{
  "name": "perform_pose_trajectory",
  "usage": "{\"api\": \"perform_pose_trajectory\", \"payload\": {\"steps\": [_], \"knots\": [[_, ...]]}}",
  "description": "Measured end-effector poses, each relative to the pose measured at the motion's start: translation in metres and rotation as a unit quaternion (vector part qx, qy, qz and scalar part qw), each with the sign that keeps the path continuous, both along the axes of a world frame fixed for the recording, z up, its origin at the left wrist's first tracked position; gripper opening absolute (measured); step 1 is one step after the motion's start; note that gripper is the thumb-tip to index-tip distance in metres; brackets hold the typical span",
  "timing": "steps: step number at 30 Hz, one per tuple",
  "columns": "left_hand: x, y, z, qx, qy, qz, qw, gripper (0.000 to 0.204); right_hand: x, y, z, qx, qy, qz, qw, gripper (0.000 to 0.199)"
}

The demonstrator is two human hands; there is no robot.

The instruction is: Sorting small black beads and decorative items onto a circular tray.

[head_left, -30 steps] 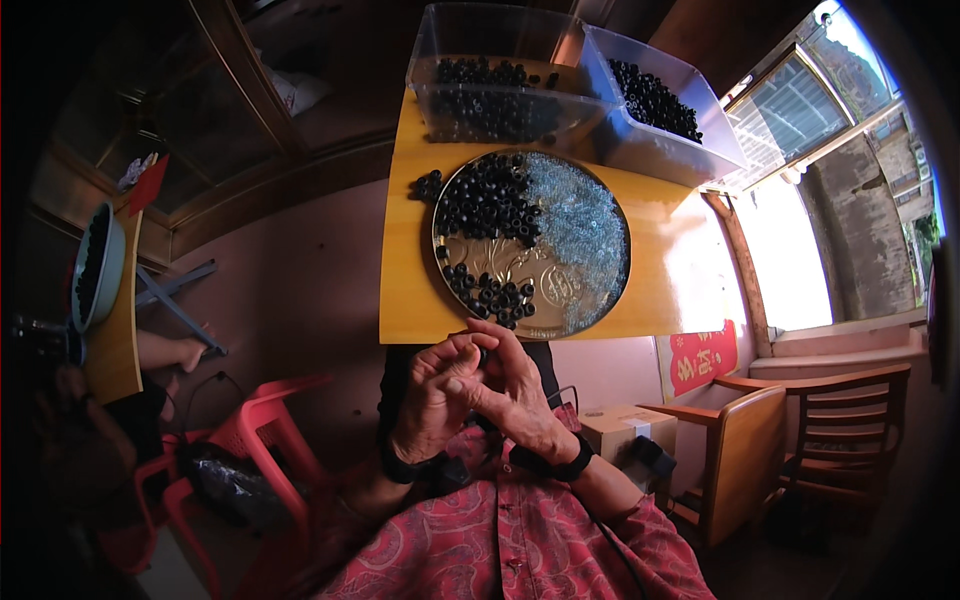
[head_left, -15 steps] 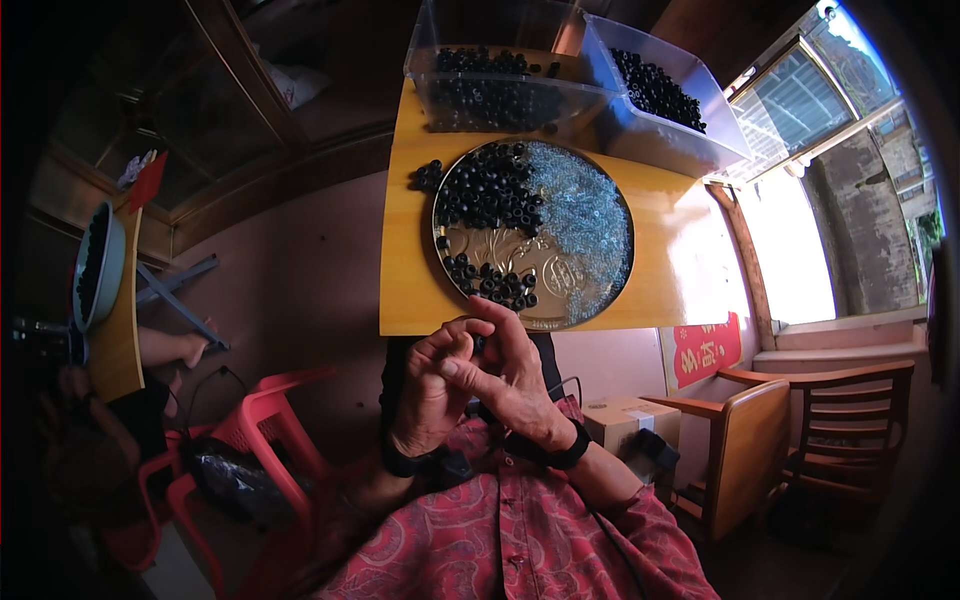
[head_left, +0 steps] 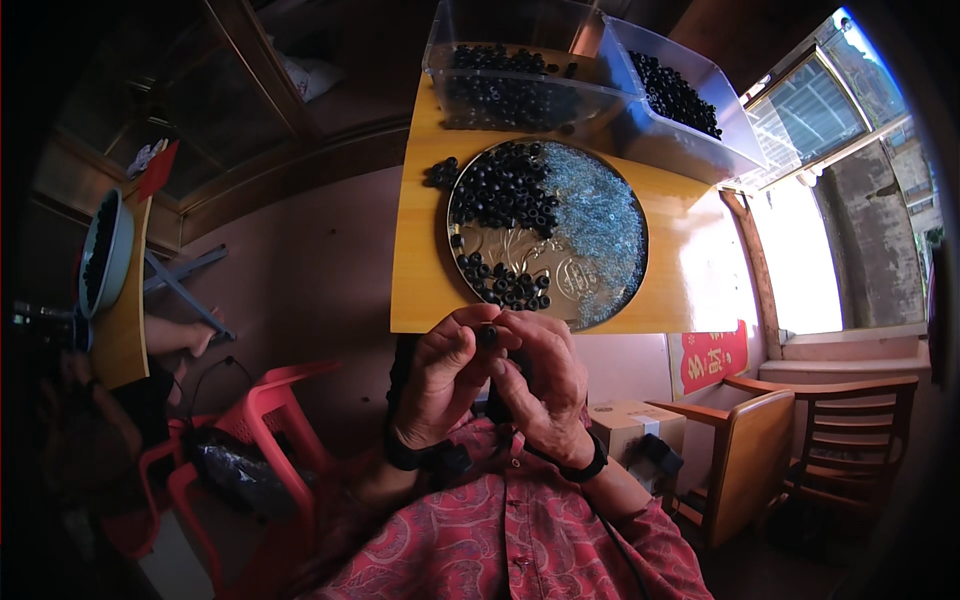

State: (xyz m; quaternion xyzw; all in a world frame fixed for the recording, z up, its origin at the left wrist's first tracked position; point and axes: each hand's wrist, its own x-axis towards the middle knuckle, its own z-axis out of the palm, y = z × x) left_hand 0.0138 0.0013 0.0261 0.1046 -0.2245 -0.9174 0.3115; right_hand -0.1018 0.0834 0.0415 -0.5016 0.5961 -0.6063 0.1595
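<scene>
In front of my chest both hands meet just below the table's near edge. Between the fingertips sits a small round black part (head_left: 487, 335), one end toward me. My left hand (head_left: 437, 375) is closed in a pinch on it. The thumb and fingers of my right hand (head_left: 543, 385) are pressed together close against its other side; what they hold is hidden. Beyond the hands lies a round metal tray (head_left: 500, 245) with an embossed pattern. Hollow black parts (head_left: 505, 185) lie on its left half, small clear bluish pieces (head_left: 598, 215) on its right.
The tray rests on a yellow table (head_left: 425, 260). Behind it stand two clear plastic bins (head_left: 530, 100) (head_left: 690, 140) of black parts. A few loose parts (head_left: 440, 172) lie left of the tray. Red plastic chair (head_left: 285, 430) at left, wooden chair (head_left: 750, 465) and carton (head_left: 630, 425) at right.
My fingertips have drawn together, bringing the black part into plain sight between them. The right hand has turned more upright. The whole view has shifted slightly, with the table farther right.
</scene>
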Motion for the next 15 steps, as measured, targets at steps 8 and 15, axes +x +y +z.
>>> {"api": "perform_pose_trajectory", "payload": {"steps": [8,15], "knots": [[0.0,0.003,-0.006,-0.018,-0.029,0.01,0.999,0.035,0.0,-0.001,0.008,0.019,0.047,-0.023,0.998,0.038],[0.002,0.004,-0.011,-0.039,-0.066,0.021,0.997,0.033,-0.004,-0.002,0.012,0.037,0.069,-0.026,0.997,0.032]]}}
